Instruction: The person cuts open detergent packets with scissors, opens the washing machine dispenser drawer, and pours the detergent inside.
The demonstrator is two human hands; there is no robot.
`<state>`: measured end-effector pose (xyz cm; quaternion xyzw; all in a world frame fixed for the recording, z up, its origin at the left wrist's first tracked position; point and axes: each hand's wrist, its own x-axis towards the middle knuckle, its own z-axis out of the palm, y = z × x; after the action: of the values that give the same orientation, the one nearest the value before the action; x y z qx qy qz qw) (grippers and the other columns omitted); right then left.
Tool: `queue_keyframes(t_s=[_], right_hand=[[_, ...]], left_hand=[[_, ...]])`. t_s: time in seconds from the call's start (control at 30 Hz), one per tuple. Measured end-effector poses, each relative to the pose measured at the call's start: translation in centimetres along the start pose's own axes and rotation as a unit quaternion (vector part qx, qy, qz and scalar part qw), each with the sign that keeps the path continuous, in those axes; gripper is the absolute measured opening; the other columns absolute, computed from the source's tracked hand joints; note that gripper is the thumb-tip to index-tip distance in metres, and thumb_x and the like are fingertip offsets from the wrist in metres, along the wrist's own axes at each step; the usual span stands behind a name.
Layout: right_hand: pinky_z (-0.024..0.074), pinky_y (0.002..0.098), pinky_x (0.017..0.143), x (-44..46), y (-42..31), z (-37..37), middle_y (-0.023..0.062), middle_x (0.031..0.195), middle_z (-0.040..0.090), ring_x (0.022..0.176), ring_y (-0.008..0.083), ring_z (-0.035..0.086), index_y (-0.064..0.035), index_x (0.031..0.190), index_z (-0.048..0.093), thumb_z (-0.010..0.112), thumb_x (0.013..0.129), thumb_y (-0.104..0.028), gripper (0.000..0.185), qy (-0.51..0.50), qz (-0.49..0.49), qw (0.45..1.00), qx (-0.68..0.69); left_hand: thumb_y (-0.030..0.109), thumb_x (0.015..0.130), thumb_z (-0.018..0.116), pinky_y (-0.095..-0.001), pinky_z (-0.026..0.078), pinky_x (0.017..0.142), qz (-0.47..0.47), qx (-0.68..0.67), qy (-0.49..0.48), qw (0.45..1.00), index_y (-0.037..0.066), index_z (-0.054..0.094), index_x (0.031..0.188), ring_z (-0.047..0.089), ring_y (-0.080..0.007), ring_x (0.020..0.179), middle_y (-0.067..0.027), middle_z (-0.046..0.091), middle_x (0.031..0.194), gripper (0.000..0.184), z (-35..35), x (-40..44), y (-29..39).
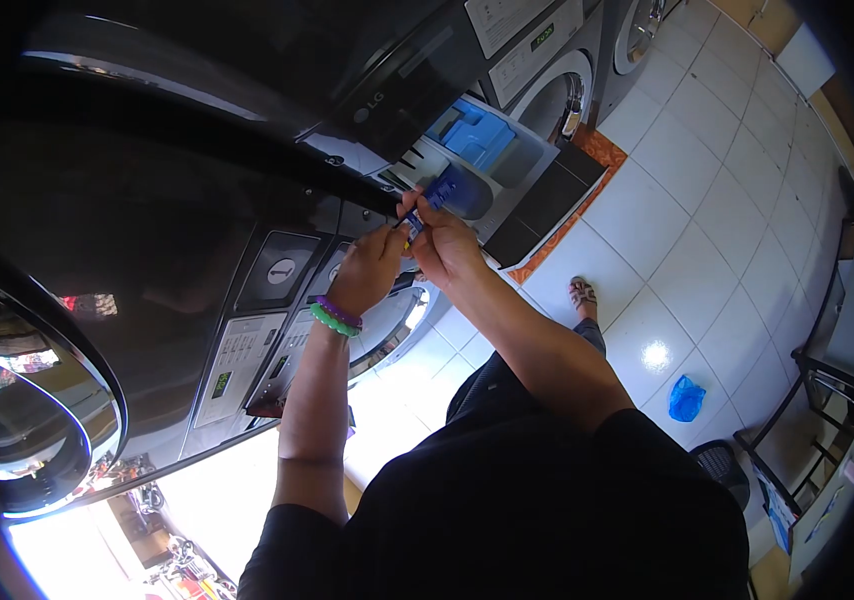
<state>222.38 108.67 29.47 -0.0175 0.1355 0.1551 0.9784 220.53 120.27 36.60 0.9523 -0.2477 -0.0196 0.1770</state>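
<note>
Both hands meet over a pulled-out detergent drawer (509, 215) of a washing machine. My left hand (372, 262), with purple and green bands at its wrist, is closed on the near end of a small dark blue sachet (439, 190). My right hand (449, 245) pinches the same sachet beside it, fingers touching the left ones. The sachet's far end reaches over the drawer's whitish compartment. A light blue insert (479, 138) sits in the drawer's farther part. My fingers hide much of the sachet, so its opening cannot be made out.
Dark stacked LG machines (367, 110) line the left side, with a round door (32, 420) at lower left. More front-loaders (559, 95) stand beyond the drawer. On the white tiled floor (672, 260) lies a crumpled blue bag (687, 398). A sandalled foot (581, 292) shows below.
</note>
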Motion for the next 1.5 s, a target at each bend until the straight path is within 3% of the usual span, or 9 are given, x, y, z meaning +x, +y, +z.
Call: queue_keyframes(t_s=[0.07, 0.13, 0.23, 0.57, 0.87, 1.17, 1.27, 1.37, 1.5], right_hand=[[0.0485, 0.0302, 0.07, -0.2, 0.3, -0.4, 0.0055, 0.092, 0.061, 0.086, 0.0159, 0.058, -0.0052, 0.101, 0.052, 0.047, 0.095, -0.017, 0.014, -0.02, 0.004, 0.999, -0.034], [0.0468, 0.0299, 0.079, -1.5, 1.6, -0.6, 0.0064, 0.099, 0.061, 0.092, 0.0172, 0.057, -0.0061, 0.102, 0.054, 0.042, 0.096, -0.02, 0.019, 0.023, 0.075, 0.996, -0.03], [0.0455, 0.0301, 0.087, -2.4, 1.4, -0.1, 0.0089, 0.107, 0.06, 0.098, 0.0186, 0.056, -0.005, 0.102, 0.054, 0.037, 0.098, -0.022, 0.025, 0.047, 0.105, 0.993, -0.037], [0.0435, 0.0368, 0.096, -2.1, -0.2, 1.5, 0.0174, 0.098, 0.062, 0.1, 0.0256, 0.058, -0.0003, 0.09, 0.051, 0.028, 0.099, -0.016, 0.029, 0.14, 0.081, 0.986, -0.036], [0.0483, 0.0318, 0.074, 0.2, -1.3, 1.6, 0.0087, 0.076, 0.058, 0.074, 0.0192, 0.06, -0.0021, 0.083, 0.049, 0.032, 0.097, -0.012, 0.024, 0.142, 0.042, 0.988, -0.042], [0.0404, 0.0311, 0.048, 0.5, -2.3, 2.7, -0.0002, 0.057, 0.041, 0.04, 0.011, 0.034, -0.0073, 0.077, 0.046, 0.024, 0.088, -0.004, 0.024, 0.207, 0.038, 0.976, -0.051], [0.0392, 0.027, 0.051, 0.7, -2.8, 2.4, -0.0053, 0.052, 0.028, 0.039, 0.0057, 0.022, -0.0094, 0.072, 0.04, 0.031, 0.096, -0.017, 0.027, 0.186, 0.069, 0.98, 0.012], [0.0395, 0.0278, 0.051, 0.5, -2.9, 2.4, -0.0058, 0.051, 0.026, 0.039, 0.0059, 0.021, -0.0099, 0.07, 0.039, 0.03, 0.098, -0.024, 0.033, 0.173, 0.072, 0.982, 0.005], [0.0407, 0.0308, 0.056, 0.9, -2.3, 1.3, 0.0003, 0.061, 0.045, 0.045, 0.0125, 0.037, -0.0099, 0.081, 0.046, 0.034, 0.097, -0.035, 0.032, 0.132, 0.081, 0.986, 0.058]], left_hand=[[0.006, 0.084, 0.049, -0.043, 0.048, 0.058, 0.004, -0.044, 0.024, 0.999, 0.001, 0.053, 0.086, 0.059, -0.0365, 0.069, -0.0195, 0.056, 0.085, 0.007, 0.8, 0.0, -0.6], [0.009, 0.085, 0.048, -0.0445, 0.048, 0.059, 0.063, 0.055, 0.091, 0.992, 0.002, 0.054, 0.085, 0.059, -0.0373, 0.068, -0.0212, 0.058, 0.083, 0.01, 2.0, 0.4, -0.7], [0.012, 0.085, 0.048, -0.0456, 0.047, 0.061, -0.157, -0.038, 0.112, 0.981, 0.001, 0.055, 0.083, 0.059, -0.0393, 0.068, -0.0241, 0.059, 0.076, 0.013, 3.2, 0.6, 1.6], [0.014, 0.084, 0.049, -0.0482, 0.045, 0.053, -0.135, -0.057, 0.116, 0.982, 0.002, 0.053, 0.074, 0.057, -0.0409, 0.056, -0.0225, 0.056, 0.06, 0.017, 3.2, 0.0, 3.6], [0.006, 0.084, 0.051, -0.0431, 0.04, 0.046, -0.061, -0.054, 0.128, 0.988, -0.001, 0.051, 0.073, 0.055, -0.04, 0.053, -0.023, 0.052, 0.057, 0.014, 2.0, -0.5, 3.7], [0.006, 0.083, 0.052, -0.0428, 0.043, 0.049, -0.03, -0.038, 0.142, 0.989, 0.0, 0.053, 0.075, 0.056, -0.0399, 0.055, -0.0227, 0.053, 0.059, 0.011, 1.4, -0.7, 4.6], [0.006, 0.082, 0.053, -0.0426, 0.044, 0.05, -0.024, -0.034, 0.128, 0.991, 0.0, 0.053, 0.076, 0.057, -0.0392, 0.056, -0.0221, 0.054, 0.059, 0.009, 1.5, -0.8, 4.5], [0.007, 0.082, 0.053, -0.0425, 0.045, 0.05, -0.024, -0.025, 0.124, 0.992, 0.0, 0.054, 0.077, 0.057, -0.0387, 0.056, -0.0218, 0.054, 0.059, 0.008, 1.4, -0.8, 4.4], [0.008, 0.081, 0.054, -0.0421, 0.045, 0.051, -0.029, -0.022, 0.132, 0.991, 0.001, 0.054, 0.074, 0.057, -0.0382, 0.057, -0.0207, 0.055, 0.059, 0.009, 0.9, -0.3, 4.8]])
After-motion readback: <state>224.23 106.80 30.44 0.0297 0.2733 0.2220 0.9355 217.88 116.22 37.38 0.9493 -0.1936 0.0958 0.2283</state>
